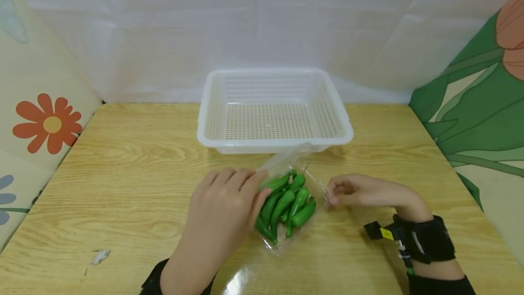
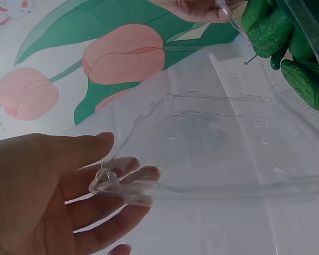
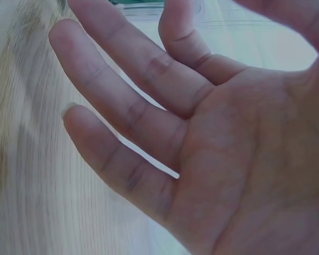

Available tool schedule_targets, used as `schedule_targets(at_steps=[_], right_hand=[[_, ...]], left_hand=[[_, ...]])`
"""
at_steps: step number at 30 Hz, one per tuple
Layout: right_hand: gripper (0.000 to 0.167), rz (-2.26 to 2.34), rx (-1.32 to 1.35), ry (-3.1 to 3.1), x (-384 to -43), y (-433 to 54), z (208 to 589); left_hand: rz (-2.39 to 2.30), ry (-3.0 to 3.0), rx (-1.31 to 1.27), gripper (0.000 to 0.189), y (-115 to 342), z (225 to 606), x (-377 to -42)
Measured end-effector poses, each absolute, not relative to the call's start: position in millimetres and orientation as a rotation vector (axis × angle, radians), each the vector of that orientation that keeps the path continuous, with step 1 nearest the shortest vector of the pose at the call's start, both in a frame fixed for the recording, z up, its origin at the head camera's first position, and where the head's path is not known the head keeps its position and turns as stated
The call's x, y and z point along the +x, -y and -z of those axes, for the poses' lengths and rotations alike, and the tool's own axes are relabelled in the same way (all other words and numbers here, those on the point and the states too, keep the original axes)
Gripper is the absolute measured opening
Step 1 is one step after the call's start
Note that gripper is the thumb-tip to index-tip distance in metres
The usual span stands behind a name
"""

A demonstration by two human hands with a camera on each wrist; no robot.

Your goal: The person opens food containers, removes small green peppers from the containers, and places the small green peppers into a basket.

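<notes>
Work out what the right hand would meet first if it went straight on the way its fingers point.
The right hand would probably meet the side of the clear plastic box first, since its fingers appear right at that edge; the green peppers lie beyond, though depth is unclear.

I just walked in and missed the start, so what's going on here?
A person's left hand holds up the lid of a clear plastic clamshell, while the right hand pinches its right edge. Green chili peppers lie inside the open clamshell. A white perforated plastic basket stands behind it on the wooden table.
</notes>
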State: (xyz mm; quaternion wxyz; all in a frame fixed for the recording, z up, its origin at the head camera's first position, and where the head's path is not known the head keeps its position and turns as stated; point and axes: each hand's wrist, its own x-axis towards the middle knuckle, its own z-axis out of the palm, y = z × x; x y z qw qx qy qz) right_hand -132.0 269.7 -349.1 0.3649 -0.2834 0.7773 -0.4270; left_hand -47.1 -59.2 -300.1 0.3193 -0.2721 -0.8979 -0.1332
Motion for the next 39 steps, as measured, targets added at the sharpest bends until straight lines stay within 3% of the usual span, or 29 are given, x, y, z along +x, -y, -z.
schedule_targets(at_steps=[22,39], right_hand=[[0.015,1.097,-0.683,-2.090,-133,-260,354],[0.024,1.171,-0.586,-2.252,-136,-257,354]], left_hand=[[0.291,2.438,-0.600,0.025,70,289,-31],[0.267,2.469,-0.559,0.041,79,288,-24]])
